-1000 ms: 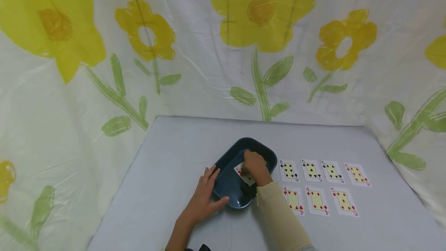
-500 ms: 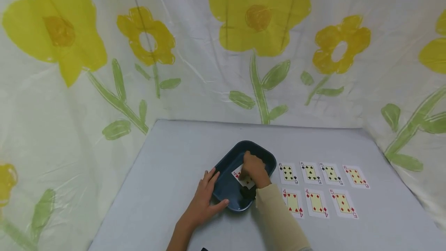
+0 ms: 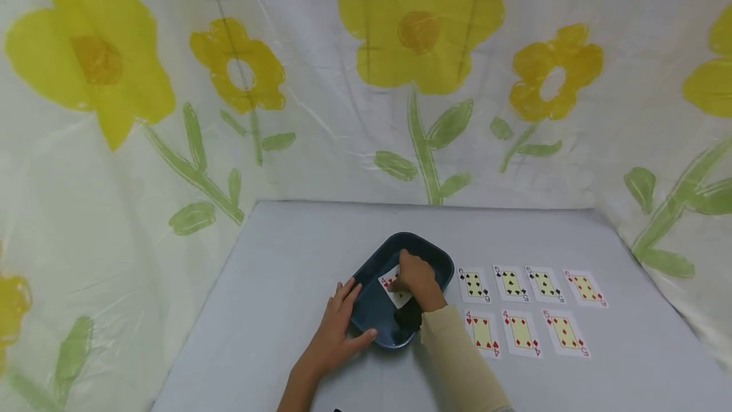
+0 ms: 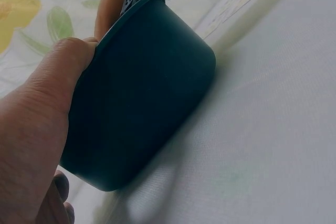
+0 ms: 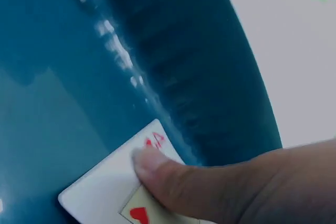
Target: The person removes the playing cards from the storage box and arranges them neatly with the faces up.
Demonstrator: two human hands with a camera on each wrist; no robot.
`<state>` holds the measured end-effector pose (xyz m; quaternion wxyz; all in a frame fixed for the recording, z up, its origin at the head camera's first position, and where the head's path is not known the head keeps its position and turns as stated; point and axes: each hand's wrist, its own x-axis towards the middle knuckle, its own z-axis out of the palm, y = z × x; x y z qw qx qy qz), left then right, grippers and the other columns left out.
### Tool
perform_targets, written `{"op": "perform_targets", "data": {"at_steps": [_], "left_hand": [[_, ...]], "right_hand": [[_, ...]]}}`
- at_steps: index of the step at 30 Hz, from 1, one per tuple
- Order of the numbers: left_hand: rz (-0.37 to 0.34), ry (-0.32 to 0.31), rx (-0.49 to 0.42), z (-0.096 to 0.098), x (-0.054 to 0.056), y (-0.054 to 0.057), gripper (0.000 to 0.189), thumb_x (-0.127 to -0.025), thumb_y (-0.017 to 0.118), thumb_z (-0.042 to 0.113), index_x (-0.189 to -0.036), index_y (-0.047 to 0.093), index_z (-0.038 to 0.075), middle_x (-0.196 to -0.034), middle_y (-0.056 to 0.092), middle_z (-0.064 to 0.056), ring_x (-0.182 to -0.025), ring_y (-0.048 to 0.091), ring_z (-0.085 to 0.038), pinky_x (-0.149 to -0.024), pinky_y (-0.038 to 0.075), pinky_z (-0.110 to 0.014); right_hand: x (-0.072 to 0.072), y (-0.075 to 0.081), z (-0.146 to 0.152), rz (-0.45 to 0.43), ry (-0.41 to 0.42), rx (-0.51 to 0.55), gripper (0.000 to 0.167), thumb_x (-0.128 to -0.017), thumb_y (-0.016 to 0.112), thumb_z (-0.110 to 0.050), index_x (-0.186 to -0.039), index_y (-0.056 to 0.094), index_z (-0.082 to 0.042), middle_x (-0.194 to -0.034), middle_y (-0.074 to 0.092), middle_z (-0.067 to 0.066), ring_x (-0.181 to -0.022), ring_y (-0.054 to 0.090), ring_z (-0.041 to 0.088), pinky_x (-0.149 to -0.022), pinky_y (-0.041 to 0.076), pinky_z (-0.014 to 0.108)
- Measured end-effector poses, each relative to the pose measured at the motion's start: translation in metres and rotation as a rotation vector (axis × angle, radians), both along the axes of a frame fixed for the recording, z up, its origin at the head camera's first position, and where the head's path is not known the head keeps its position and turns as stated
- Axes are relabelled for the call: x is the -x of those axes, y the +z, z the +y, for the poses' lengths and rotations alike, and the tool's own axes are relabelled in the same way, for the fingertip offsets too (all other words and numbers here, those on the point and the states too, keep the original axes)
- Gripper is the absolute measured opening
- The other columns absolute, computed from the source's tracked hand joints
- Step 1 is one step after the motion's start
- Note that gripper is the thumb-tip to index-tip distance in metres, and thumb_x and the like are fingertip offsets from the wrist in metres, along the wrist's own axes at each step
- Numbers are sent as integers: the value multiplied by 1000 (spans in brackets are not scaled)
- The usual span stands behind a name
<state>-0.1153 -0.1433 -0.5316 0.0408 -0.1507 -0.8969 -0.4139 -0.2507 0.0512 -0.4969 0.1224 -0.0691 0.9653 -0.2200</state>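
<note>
My left hand (image 3: pixel 333 329) clasps the near left corner of a dark blue tray (image 3: pixel 372 310), its thumb (image 4: pixel 79 51) up at the rim in the left wrist view. Inside the tray is my right hand (image 3: pixel 420 278), fingers bent over a playing card (image 3: pixel 389 281) marked with a red 4 and hearts. In the right wrist view the thumb (image 5: pixel 157 166) lies across the face of that card, by its corner figure; the other fingers are hidden there. Some dark pips also show beside the hand in the head view.
Right of the tray lie two rows of face-up cards: the back row includes a six of spades (image 3: pixel 474 285) and a six of diamonds (image 3: pixel 586 288); the front row includes a four of hearts (image 3: pixel 482 334). A flower-print sheet (image 3: pixel 320 81) hangs behind the white table (image 3: pixel 251 348).
The card under my right hand has shifted slightly to the left inside the tray. My left hand keeps its place at the tray's corner. The head view has tilted a little.
</note>
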Motion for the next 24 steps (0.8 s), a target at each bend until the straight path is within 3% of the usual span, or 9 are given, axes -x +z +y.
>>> {"op": "perform_targets", "data": {"at_steps": [4, 8, 13, 20, 24], "left_hand": [[-2, 2, 8, -1, 0, 0, 87, -89, 73, 43, -159, 29, 17, -166, 16, 2, -151, 4, -36, -113, 17, -67], [-1, 2, 29, -1, -1, 0, 88, -90, 72, 44, -160, 27, 16, -166, 14, 3, -151, 3, -37, -115, 13, -65], [4, 6, 28, 1, 1, 2, 88, -89, 73, 42, -160, 27, 16, -167, 15, 1, -151, 3, -37, -116, 11, -63], [11, 12, 37, 0, -1, 1, 89, -88, 73, 48, -159, 29, 17, -166, 18, -2, -151, 6, -38, -116, 12, -62], [24, 8, 32, 0, -1, 1, 90, -88, 72, 51, -159, 29, 17, -166, 18, -2, -151, 6, -40, -116, 12, -63]], "right_hand": [[-1, -2, 1, 3, 31, 85, 52, -86, 79, -15, -127, 52, -3, -89, 61, 10, -75, 58, 26, -66, 51, 41], [-4, 4, 6, -5, 42, 225, 41, -92, 62, -4, -132, 51, -6, -90, 60, 13, -71, 58, 25, -58, 50, 36], [-8, 15, 25, 3, 40, 383, 41, -94, 61, -3, -134, 51, -4, -97, 63, 13, -76, 60, 23, -64, 51, 37], [-28, 23, 57, -67, -82, 722, 40, -96, 61, -2, -133, 49, -1, -90, 69, 11, -67, 65, 18, -59, 52, 29], [-39, 30, 81, -51, -171, 762, 41, -98, 60, -4, -136, 46, -4, -97, 70, 14, -71, 64, 18, -61, 50, 29]]}}
